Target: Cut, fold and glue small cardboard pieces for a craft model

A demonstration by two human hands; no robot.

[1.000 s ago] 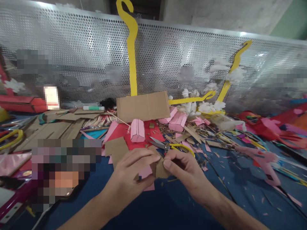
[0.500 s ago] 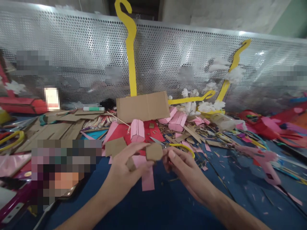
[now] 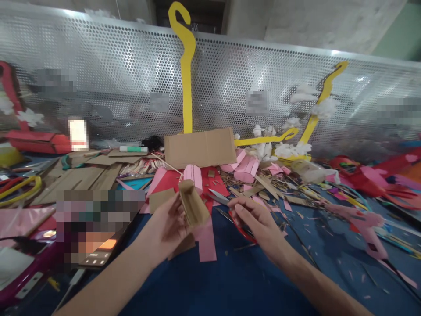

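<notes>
My left hand [image 3: 169,226] is closed around a small cardboard box [image 3: 194,206], a trough shape with its open side facing me. At the right, my right hand [image 3: 255,217] has its fingers closed on a pair of scissors [image 3: 219,195]. The blades are spread and point left, and part of a red handle shows below the fingers. Just behind the small box stands a pink folded paper block [image 3: 193,175] on a red sheet [image 3: 210,175]. Beneath my hands lie a pink paper strip [image 3: 207,245] and a flat cardboard piece [image 3: 161,199].
A larger cardboard box [image 3: 200,148] with a yellow hook-ended strip [image 3: 187,87] stands before a perforated metal panel [image 3: 226,70]. At right lies a pink glue gun [image 3: 362,221]. Cardboard sheets [image 3: 79,180] and a phone [image 3: 98,259] are at left. Scraps litter the blue table [image 3: 210,289].
The small cardboard box has turned in my left hand, so its hollow inside shows. My right hand has come away from the box and taken hold of the scissors, which lay on the table.
</notes>
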